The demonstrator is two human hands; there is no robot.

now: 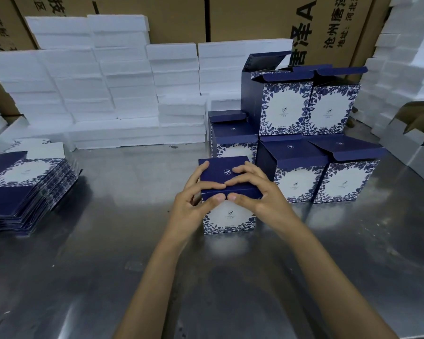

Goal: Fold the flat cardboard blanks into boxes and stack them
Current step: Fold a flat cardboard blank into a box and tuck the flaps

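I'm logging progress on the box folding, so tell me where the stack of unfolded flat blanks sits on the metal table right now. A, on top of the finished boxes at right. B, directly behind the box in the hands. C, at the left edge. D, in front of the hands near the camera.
C: the stack of flat blanks lies at the table's left edge, well away from both hands and the finished boxes.
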